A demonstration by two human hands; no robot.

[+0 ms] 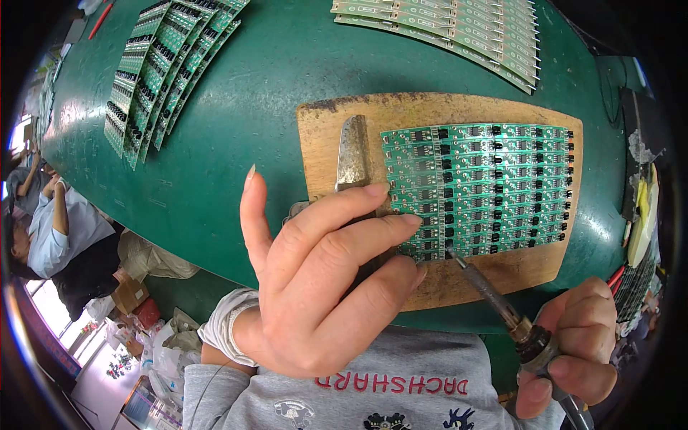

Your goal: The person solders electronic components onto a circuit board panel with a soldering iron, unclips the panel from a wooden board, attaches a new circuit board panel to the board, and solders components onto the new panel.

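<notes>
Circuit panel (476,195) lies on the wooden board (466,287), left hand (322,279) at its left edge, fingers apart; right hand (580,344) clamped on the soldering iron (494,292); soldering seems underway, finished versus remaining joints unclear.

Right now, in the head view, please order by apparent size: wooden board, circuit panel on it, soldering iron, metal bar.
1. Wooden board
2. Circuit panel
3. Soldering iron and metal bar: unsure; both are partly hidden, the iron looks nearer.
</notes>
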